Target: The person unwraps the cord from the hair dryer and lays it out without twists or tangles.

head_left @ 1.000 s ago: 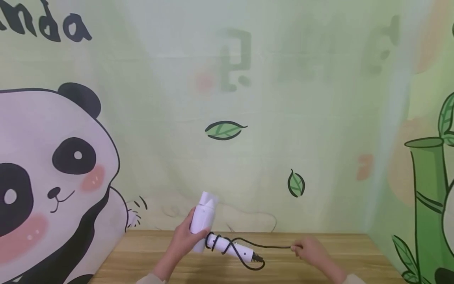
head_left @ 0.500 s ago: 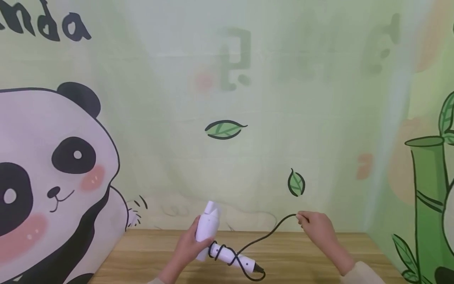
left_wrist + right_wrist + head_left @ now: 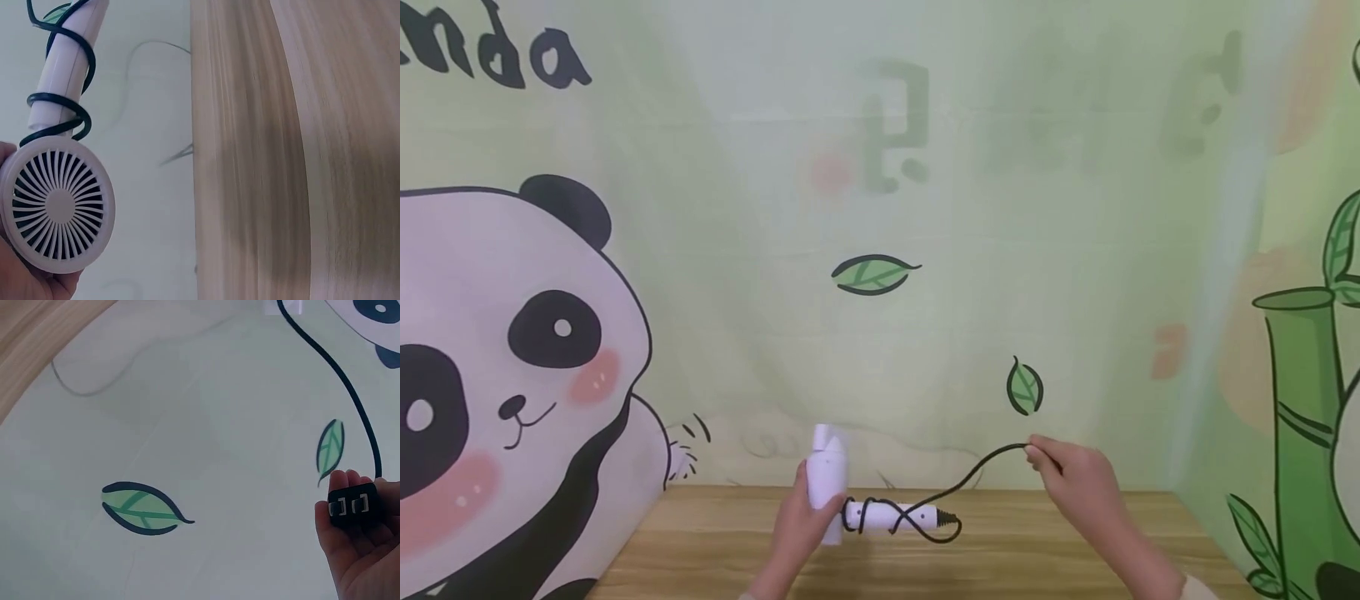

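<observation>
Two hands on my feed, both busy. Left hand (image 3: 801,521) has thumb and fingers wrapped round the barrel (image 3: 827,483) of a white hair dryer (image 3: 826,467), held up over the wooden table (image 3: 715,533). I'd guess light, hard, slickish plastic, so barrel's a solid hold; I'd keep off the grille (image 3: 59,206). Handle (image 3: 880,517) wears loops of springy-looking black cord (image 3: 958,492). Far right, the right hand (image 3: 1082,487) grips the plug (image 3: 356,505), probably the best spot, cord bending softly.
</observation>
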`<act>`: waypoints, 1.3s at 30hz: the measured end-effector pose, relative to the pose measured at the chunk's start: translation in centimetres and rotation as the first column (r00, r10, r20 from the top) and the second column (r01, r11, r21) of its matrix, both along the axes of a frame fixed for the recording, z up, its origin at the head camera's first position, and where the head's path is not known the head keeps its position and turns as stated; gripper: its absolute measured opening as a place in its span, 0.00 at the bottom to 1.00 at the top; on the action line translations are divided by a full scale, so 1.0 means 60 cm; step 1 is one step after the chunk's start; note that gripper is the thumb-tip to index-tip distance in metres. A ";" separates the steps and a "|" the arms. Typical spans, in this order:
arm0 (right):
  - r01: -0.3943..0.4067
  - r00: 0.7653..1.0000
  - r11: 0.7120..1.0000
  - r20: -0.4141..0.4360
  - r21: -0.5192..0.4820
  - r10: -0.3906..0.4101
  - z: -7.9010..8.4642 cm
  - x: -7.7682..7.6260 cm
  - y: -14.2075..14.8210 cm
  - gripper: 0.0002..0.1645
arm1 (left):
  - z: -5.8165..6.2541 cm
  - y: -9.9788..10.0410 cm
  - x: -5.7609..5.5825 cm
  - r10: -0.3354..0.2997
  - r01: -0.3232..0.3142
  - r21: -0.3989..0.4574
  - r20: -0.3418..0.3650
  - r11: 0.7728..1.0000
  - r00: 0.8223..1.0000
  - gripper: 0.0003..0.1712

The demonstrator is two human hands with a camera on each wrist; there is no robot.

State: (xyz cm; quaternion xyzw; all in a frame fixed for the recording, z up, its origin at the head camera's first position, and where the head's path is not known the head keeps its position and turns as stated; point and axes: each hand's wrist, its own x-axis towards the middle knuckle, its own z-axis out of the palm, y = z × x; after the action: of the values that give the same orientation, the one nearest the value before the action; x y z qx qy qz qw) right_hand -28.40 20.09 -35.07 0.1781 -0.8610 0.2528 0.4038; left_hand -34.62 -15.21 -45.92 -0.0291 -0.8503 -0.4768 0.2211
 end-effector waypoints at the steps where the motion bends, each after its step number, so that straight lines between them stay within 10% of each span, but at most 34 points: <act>1: -0.010 1.000 1.000 -0.017 -0.005 0.010 0.000 0.005 0.000 0.07 | 0.000 0.001 0.000 0.023 -0.023 0.007 0.005 1.000 1.000 0.51; 9: -0.102 0.985 0.994 -0.134 0.024 0.104 -0.027 0.029 0.024 0.05 | 0.002 -0.005 -0.012 0.150 -0.150 0.044 0.019 0.988 0.989 0.49; 15: -0.235 0.968 0.970 0.099 0.063 0.229 -0.058 0.046 0.063 0.07 | 0.018 -0.017 -0.018 0.176 -0.182 0.086 0.067 0.980 0.982 0.50; 22: -0.503 0.810 0.864 0.370 0.036 0.456 -0.091 0.047 0.101 0.09 | 0.025 -0.027 -0.019 0.183 -0.192 0.133 0.076 0.972 0.980 0.48; 28: -0.437 0.703 0.899 0.611 -0.032 0.364 -0.106 0.051 0.110 0.17 | 0.031 -0.036 -0.020 0.168 -0.180 0.168 0.083 0.969 0.982 0.45; 34: -0.497 0.709 0.865 0.543 -0.066 0.449 -0.145 0.046 0.115 0.12 | 0.040 -0.040 -0.020 0.150 -0.165 0.205 0.089 0.965 0.985 0.43; 39: -0.433 0.709 0.900 0.598 -0.048 0.373 -0.172 0.038 0.118 0.15 | 0.047 -0.042 -0.016 0.122 -0.143 0.238 0.102 0.961 0.987 0.44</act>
State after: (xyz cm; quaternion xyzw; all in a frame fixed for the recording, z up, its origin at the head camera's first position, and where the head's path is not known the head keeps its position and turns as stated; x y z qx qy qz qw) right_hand -26.12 27.19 -45.39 0.2926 -0.8944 0.3361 0.0399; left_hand -35.59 -17.70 -43.09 0.0763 -0.7937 -0.5630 0.2173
